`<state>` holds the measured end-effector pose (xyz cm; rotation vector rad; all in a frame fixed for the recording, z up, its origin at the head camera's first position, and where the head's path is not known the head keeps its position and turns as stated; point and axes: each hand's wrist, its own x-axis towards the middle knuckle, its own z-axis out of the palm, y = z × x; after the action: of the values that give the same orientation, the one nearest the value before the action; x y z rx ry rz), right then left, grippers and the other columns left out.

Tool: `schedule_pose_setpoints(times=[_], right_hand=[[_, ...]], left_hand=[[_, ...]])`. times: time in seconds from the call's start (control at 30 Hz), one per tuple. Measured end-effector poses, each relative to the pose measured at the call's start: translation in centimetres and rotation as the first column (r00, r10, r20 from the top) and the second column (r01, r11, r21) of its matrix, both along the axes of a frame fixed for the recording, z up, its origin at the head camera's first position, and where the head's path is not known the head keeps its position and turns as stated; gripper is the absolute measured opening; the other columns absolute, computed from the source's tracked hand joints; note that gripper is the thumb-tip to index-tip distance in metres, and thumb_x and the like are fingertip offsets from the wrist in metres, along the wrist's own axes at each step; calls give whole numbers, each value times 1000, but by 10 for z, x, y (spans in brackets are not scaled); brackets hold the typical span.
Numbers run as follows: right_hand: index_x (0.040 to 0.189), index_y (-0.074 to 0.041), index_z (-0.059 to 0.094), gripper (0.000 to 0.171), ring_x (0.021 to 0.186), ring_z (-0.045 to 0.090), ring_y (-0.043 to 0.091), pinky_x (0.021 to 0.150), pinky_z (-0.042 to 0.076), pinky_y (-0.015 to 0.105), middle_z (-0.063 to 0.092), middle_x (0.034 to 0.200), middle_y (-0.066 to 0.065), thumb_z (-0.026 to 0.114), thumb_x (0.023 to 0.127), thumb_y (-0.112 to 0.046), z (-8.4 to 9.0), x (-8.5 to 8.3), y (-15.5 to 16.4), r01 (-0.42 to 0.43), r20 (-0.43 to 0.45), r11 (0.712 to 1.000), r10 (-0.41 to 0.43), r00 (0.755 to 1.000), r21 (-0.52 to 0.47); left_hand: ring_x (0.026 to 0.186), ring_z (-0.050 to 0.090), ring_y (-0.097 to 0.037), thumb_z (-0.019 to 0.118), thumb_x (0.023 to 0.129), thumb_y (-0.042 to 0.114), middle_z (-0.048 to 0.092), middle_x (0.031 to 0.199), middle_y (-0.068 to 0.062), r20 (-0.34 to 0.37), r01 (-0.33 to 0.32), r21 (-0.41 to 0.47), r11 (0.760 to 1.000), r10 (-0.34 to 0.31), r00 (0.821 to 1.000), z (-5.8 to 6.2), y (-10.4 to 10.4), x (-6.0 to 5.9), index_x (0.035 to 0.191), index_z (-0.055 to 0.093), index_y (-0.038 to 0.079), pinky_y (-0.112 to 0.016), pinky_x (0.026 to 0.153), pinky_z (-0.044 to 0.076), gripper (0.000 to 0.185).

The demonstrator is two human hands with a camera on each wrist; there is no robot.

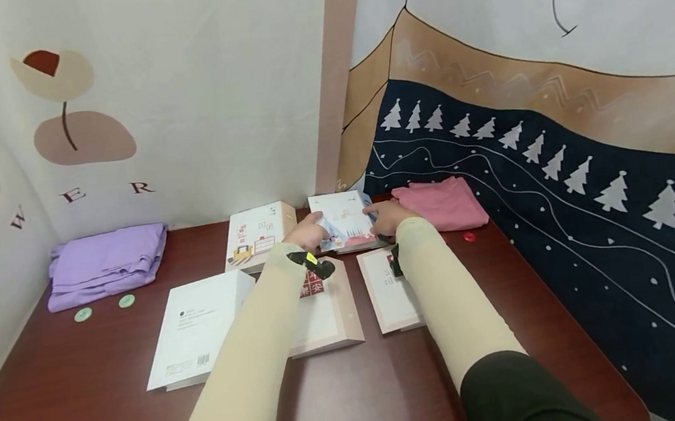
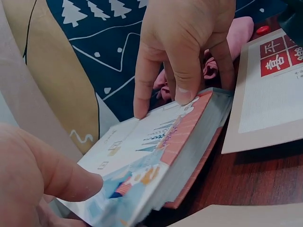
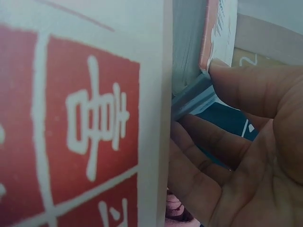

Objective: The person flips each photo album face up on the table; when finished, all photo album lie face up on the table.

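I see left hand point(image 1: 309, 233) and right hand point(image 1: 390, 217) pinching illustrated book point(image 1: 345, 221); uneven grip could skew it into red-print book point(image 1: 325, 313) in front.

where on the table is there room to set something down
Bare tabletop shows left of the barcoded book, in front of the green discs; between the sleeves, in front of the middle book; and right of the right sleeve, near the red disc. Back centre is crowded: left hand and right hand grip a book beside pink cloth.
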<state>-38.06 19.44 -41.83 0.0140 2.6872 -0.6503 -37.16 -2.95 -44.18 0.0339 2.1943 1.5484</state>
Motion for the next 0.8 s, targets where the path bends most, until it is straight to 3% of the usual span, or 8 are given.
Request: schedule_pose_setpoints(times=[0.13,0.33,0.53,0.63,0.8], right_hand=[[159,-24,50,64,118,57,29,66,58,31,45,159,15,70,99,-12,0,-1,1,0,6,1000,0,1000,-19],[160,-25,49,66,107,57,27,67,59,32,47,157,14,70,99,-13,-1,-4,5,7,13,999,-6,1000,-53],[159,-23,50,65,99,58,26,68,60,33,46,159,14,72,98,-13,-2,-7,8,-4,4,996,4,1000,-91],[156,-18,54,61,110,60,26,78,60,36,50,157,15,72,98,-14,-1,-5,9,-36,-46,992,31,998,-120],[150,-10,59,53,128,59,32,106,53,45,62,143,21,71,100,-16,6,4,5,-62,-172,954,11,985,-293]], left_hand=[[128,51,-34,47,100,-6,33,163,-23,44,-28,109,994,23,999,6,1,4,170,18,19,-49,111,49,80],[122,53,-33,41,96,-17,36,156,-26,104,-72,276,958,45,994,7,5,6,170,20,20,-47,115,48,86],[126,53,-35,40,94,-18,38,156,-26,62,-85,296,951,70,996,3,7,6,168,28,15,-47,115,47,82],[129,53,-37,41,95,-16,39,156,-26,36,-93,311,946,86,996,1,7,7,167,30,14,-50,116,46,79],[130,54,-38,43,97,-10,41,157,-26,-13,-93,286,954,101,995,3,2,10,166,34,14,-52,115,47,73]])
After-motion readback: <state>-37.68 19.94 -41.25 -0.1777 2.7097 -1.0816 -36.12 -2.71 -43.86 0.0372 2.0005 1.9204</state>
